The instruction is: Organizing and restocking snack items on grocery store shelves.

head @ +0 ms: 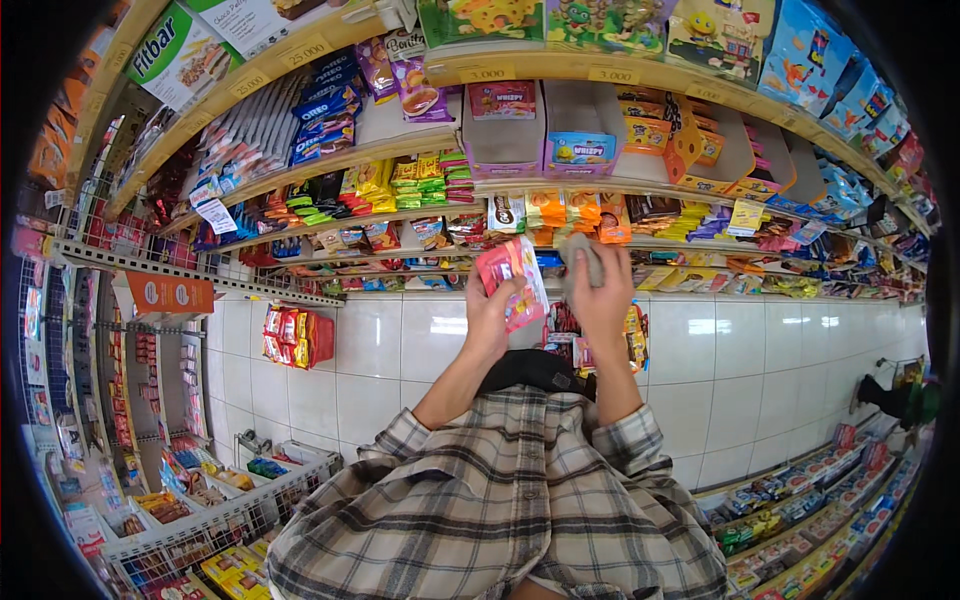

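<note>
My left hand (491, 311) grips a pink snack pouch (516, 281) with a pale edge, held up before the shelves. Beside it, my right hand (606, 289) is closed around a bunched grey cloth (580, 266). Cloth and pouch are apart by a small gap. Ahead of both hands, orange snack packets (581, 210) and a white packet (506, 213) fill a lower shelf. Higher up stand a lilac display box (502, 142) with a pink packet at its back and another lilac box (581, 112) with a blue packet at its front.
Below my right arm, a container of assorted snacks (637, 337) rests on the tiled floor (442, 337). A red basket of packets (322, 339) stands to the left. White wire baskets (225, 525) hold goods at lower left. A person (896, 394) is at far right.
</note>
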Motion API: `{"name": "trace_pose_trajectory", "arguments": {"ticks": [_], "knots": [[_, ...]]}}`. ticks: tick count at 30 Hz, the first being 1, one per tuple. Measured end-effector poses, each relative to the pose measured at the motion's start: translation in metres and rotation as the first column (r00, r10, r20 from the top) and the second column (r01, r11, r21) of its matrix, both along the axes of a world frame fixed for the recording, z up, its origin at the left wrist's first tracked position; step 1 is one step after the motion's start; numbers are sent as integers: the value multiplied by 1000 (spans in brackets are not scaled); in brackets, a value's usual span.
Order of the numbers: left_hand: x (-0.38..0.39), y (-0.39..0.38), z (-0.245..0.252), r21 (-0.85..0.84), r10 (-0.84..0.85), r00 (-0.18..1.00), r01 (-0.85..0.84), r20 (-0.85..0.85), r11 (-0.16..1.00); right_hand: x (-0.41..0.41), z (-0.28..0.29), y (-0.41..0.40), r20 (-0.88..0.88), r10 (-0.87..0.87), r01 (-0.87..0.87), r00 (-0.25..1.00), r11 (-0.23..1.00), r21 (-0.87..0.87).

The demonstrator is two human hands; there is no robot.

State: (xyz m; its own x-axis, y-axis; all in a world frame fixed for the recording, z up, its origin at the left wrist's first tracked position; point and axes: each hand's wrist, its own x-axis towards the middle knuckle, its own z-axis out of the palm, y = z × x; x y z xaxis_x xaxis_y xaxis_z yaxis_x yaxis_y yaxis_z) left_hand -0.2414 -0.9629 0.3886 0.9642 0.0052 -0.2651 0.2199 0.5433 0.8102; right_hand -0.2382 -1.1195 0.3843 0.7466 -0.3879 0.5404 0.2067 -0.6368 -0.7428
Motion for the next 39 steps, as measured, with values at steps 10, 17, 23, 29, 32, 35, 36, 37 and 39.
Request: {"name": "trace_pose_trajectory", "arguments": {"ticks": [10,17,23,29,32,35,36,37,39], "knots": [[135,-5,137,952,-456,864,-288,213,-101,-81,-89,-81,-327,-45,71,944,995,68],[203,-16,120,849,-627,763,-427,155,-311,-116,-128,-94,-505,-78,127,860,990,64],[258,-10,101,837,-683,730,-366,-12,-406,-125,-141,-100,-582,-52,140,812,984,109],[293,-24,82,722,-653,756,-434,-33,-539,-139,-166,-107,-623,-39,125,781,987,96],[296,-36,76,828,-673,669,-540,316,-148,-157,-176,-112,-669,-83,186,739,979,83],[322,-26,63,726,-706,635,-639,313,-253,-173,-200,-121,-686,-115,253,719,962,104],[317,-37,61,704,-716,597,-679,362,-210,-181,-201,-126,-740,-127,288,660,953,93],[318,-15,57,465,-801,496,-826,334,-318,-182,-200,-124,-785,-110,294,609,951,95],[332,-22,36,598,-824,533,-729,192,-332,-200,-194,-129,-814,-176,350,553,936,35]]}}
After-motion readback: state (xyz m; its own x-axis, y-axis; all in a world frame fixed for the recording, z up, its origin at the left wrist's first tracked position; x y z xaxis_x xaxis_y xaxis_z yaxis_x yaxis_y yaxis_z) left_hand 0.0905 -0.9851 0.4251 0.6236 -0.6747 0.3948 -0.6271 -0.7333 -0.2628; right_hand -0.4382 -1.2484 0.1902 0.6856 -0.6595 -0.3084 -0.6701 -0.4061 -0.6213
